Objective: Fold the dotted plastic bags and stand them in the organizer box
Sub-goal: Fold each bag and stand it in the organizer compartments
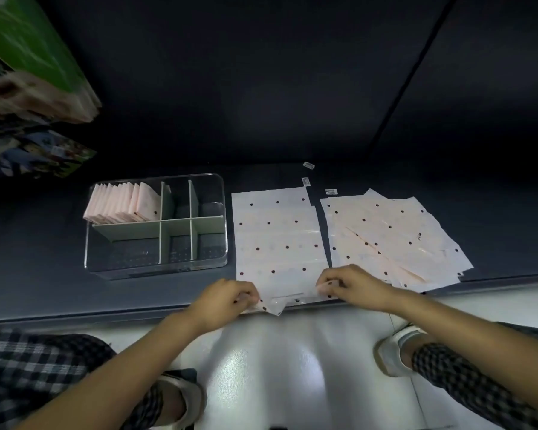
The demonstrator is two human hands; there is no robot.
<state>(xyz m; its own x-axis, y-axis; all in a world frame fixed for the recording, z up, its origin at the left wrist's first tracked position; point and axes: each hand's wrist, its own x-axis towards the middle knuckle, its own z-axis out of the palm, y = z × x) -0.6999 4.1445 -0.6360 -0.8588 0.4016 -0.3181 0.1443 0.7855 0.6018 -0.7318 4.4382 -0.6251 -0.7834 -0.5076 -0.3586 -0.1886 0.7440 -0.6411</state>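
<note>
A pale pink dotted plastic bag [278,240] lies flat on the dark shelf in front of me. My left hand [227,297] pinches its near left corner at the shelf edge, and my right hand [353,283] pinches its near right corner. To the right lies a loose pile of more dotted bags [392,237]. Left of the flat bag stands the clear organizer box [156,223] with grey dividers. Several folded bags [121,201] stand in its back left compartment.
Small labels [306,181] lie on the shelf behind the bags. Colourful packages [35,76] hang at the upper left. The shelf's front edge [106,311] runs just under my hands, with a white floor and my feet below.
</note>
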